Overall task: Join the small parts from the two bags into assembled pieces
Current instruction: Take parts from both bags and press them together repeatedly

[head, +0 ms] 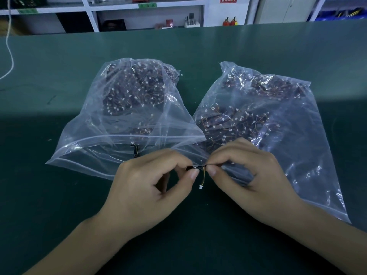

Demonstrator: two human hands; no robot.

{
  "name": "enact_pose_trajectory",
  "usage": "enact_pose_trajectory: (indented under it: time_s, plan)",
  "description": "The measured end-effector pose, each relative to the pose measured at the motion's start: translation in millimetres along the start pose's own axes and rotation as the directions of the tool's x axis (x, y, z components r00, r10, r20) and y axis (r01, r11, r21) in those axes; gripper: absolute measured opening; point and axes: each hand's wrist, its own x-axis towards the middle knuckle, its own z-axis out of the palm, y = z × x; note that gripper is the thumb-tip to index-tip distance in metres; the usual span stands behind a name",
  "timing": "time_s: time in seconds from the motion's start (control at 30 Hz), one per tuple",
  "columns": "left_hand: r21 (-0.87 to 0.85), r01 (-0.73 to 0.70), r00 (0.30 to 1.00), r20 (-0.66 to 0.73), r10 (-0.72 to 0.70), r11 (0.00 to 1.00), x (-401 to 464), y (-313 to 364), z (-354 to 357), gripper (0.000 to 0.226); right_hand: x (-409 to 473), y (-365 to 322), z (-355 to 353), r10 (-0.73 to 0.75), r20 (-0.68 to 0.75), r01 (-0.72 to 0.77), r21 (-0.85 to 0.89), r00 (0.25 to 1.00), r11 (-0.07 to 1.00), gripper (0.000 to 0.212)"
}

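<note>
Two clear zip bags lie side by side on the green table point(59, 195). The left bag point(127, 108) and the right bag point(278, 120) each hold several small dark parts with thin orange wires and white connectors. Just in front of the bags, my left hand point(151, 187) pinches a small black part point(193, 167) between thumb and forefinger. My right hand point(250, 171) pinches a second small dark part point(213, 165) end to end against it. A short yellow wire with a white connector point(200, 186) hangs down between my fingertips.
One loose part with a wire point(135, 150) lies in the mouth of the left bag. A white cord point(10, 46) hangs at the far left. Shelves with boxes and tools point(139, 14) stand behind the table's far edge.
</note>
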Motion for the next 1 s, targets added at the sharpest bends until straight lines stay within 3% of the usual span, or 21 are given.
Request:
enact_pose_trajectory:
  time_s: [1.0]
  plan:
    - [0.032, 0.017, 0.999, 0.031, -0.018, 0.999, 2.1, 3.2, -0.9, 0.021, 1.5, -2.5, -0.7, -0.052, 0.039, 0.054, -0.044, 0.998, 0.998, 0.006]
